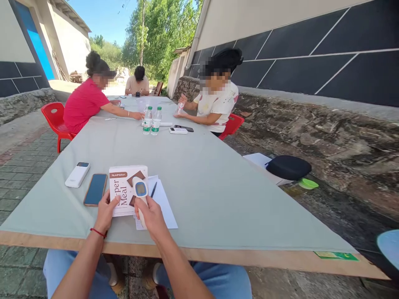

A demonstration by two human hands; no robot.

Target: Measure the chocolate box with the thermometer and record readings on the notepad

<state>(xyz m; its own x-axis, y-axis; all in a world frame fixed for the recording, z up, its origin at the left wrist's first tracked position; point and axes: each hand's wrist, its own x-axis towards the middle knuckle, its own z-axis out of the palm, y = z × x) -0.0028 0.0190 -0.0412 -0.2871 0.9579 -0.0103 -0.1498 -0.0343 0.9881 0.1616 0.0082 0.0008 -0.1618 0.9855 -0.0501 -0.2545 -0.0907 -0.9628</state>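
My left hand [107, 207] grips the left side of a white and brown box [120, 185] printed "NutriMotion" and "Meal", its thumb across the front. In my right hand [152, 216] is a white infrared thermometer [141, 199], fingers wrapped round its handle. Its blue-rimmed screen faces me, in front of the box's right part. White paper sheets [165, 211] lie partly behind the box and the right hand, with a dark pen [153, 189] on them. Left of the box lie a smartphone [95, 189] and a white power bank [77, 174].
Two water bottles [152, 121] stand mid-table, near another white power bank [178, 131] and a dark phone [184, 128]. Three other people sit around the table [212, 182]. A black case [288, 167] sits beyond the right edge.
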